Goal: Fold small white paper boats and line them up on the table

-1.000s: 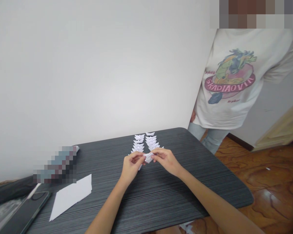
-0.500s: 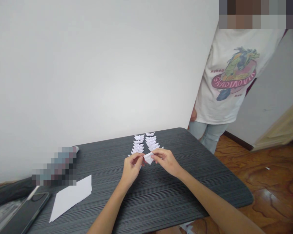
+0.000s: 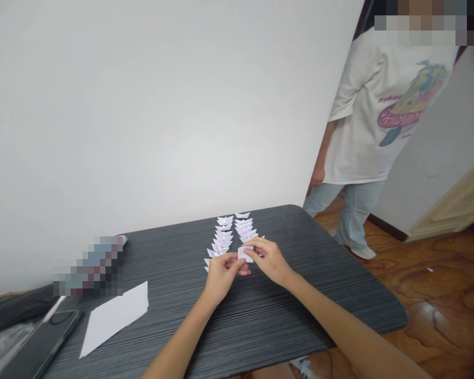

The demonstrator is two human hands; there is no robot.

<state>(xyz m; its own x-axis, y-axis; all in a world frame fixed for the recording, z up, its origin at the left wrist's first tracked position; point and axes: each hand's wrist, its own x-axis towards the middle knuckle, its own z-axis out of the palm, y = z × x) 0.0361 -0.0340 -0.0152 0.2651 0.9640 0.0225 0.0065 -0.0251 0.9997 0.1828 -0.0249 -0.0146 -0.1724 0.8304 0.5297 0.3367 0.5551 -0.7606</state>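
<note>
A small folded piece of white paper [image 3: 245, 254] is held between both my hands above the dark table. My left hand [image 3: 224, 272] pinches its left side, thumb in front and fingers behind. On its right, my right hand [image 3: 266, 258] grips it between thumb and fingers. Just beyond my hands stand two rows of small white paper boats, a left row [image 3: 223, 237] and a right row [image 3: 245, 227]. My hands partly hide the near ends of these rows.
White paper sheets [image 3: 116, 320] lie at the table's left, beside a dark phone [image 3: 43, 345]. A blurred-out object [image 3: 92, 266] rests behind them. A person in a white T-shirt [image 3: 363, 105] stands past the right edge of the dark table [image 3: 332, 295]. A white wall runs behind.
The paper in my hands has turned from a pointed shape to a small rectangle. My left hand has moved slightly right and nearer, uncovering more boats. The person at the right has shifted, showing a shoe.
</note>
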